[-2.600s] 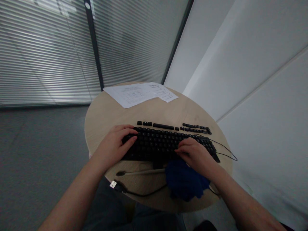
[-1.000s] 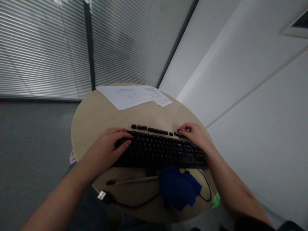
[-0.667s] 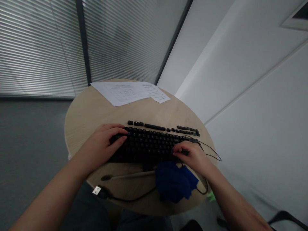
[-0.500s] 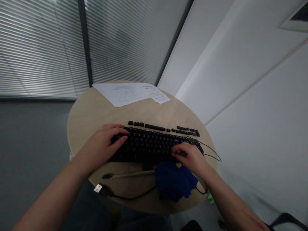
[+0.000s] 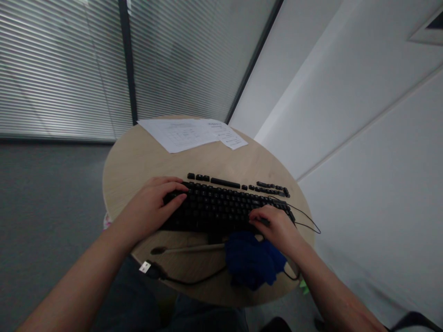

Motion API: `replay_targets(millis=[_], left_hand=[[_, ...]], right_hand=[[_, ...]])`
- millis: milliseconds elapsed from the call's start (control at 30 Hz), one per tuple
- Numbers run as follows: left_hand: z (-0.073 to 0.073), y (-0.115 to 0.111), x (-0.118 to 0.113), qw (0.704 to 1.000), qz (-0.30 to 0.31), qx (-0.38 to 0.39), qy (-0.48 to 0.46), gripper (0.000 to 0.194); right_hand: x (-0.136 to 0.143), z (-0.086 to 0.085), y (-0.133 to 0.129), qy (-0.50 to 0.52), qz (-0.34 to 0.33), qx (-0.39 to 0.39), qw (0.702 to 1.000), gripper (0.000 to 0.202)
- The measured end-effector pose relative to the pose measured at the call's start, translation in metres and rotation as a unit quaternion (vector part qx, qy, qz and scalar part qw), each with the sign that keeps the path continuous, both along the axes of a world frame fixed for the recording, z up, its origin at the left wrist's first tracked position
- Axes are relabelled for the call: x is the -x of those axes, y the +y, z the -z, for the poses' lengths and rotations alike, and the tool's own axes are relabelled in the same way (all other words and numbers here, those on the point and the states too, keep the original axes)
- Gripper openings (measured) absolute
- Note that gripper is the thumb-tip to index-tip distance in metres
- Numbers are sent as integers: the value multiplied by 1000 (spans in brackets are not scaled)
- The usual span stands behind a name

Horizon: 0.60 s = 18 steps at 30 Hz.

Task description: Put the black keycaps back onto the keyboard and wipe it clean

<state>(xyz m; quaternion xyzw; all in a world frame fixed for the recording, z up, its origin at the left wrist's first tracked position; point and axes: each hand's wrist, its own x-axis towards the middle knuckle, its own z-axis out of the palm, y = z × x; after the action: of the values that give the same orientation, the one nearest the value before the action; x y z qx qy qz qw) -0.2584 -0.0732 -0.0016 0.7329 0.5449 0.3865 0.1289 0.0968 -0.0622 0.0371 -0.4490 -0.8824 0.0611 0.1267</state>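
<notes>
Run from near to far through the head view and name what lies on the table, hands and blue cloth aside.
USB plug, pale stick with a dark end, black keyboard, row of loose keycaps, printed papers.

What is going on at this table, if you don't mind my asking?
A person is working over a black keyboard on a round table. The left hand rests at the keyboard's left end; the right hand is over its right part, fingertips drawn together, though whether they hold anything is hidden. Loose keys lie beyond the keyboard, with papers farther back. A blue cloth and a USB plug lie nearer the person.
</notes>
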Motion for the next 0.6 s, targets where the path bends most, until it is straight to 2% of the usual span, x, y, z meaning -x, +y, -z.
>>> replay_targets(millis=[300, 467, 600], left_hand=[[-1, -2, 0, 1000, 3, -2, -1, 35], [-3, -1, 0, 1000, 6, 4, -4, 35], [-2, -1, 0, 1000, 4, -2, -11, 35]], right_hand=[[6, -1, -2, -70, -4, -23, 997, 16], [14, 4, -9, -141, 24, -74, 987, 16], [16, 6, -14, -164, 12, -99, 981, 22]])
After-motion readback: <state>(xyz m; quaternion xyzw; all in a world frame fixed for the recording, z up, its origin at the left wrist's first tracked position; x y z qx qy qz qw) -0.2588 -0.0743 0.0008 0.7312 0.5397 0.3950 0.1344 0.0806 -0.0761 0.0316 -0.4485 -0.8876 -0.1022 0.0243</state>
